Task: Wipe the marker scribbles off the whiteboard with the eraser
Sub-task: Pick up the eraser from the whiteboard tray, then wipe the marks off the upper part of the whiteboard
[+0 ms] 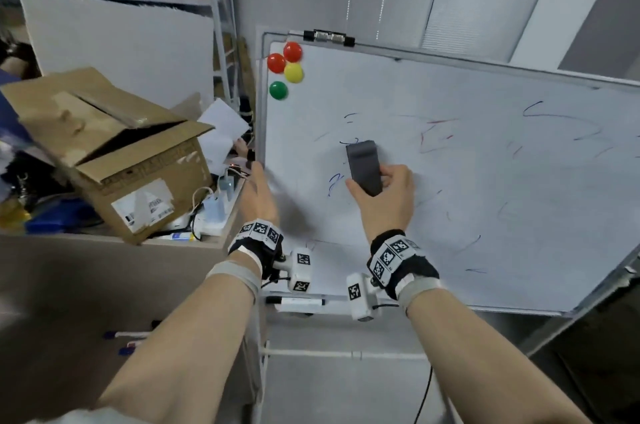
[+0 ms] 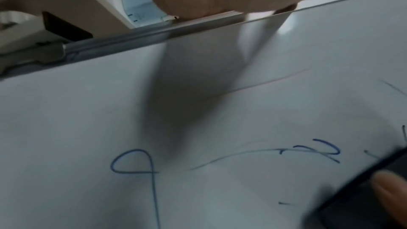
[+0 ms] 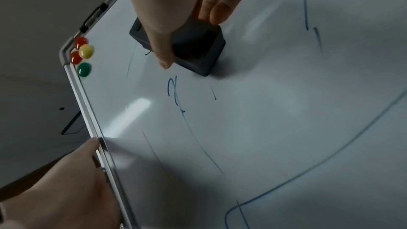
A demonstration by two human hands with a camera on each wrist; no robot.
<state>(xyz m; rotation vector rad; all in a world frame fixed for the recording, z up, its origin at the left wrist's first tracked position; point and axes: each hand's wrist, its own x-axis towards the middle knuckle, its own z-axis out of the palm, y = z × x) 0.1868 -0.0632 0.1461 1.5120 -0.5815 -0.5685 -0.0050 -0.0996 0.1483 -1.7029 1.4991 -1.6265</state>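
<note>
Eraser on the board, mid-wipe

The right hand [image 1: 388, 195] grips the eraser [image 1: 363, 167] flat on the whiteboard [image 1: 485, 216]; the left hand [image 1: 258, 195] clasps the board's left edge. The eraser's long axis runs up the board, top toward the magnets [image 1: 287, 69]. A loosened left hold could let the board shift, leaving scribbles [image 1: 334, 183].
</note>
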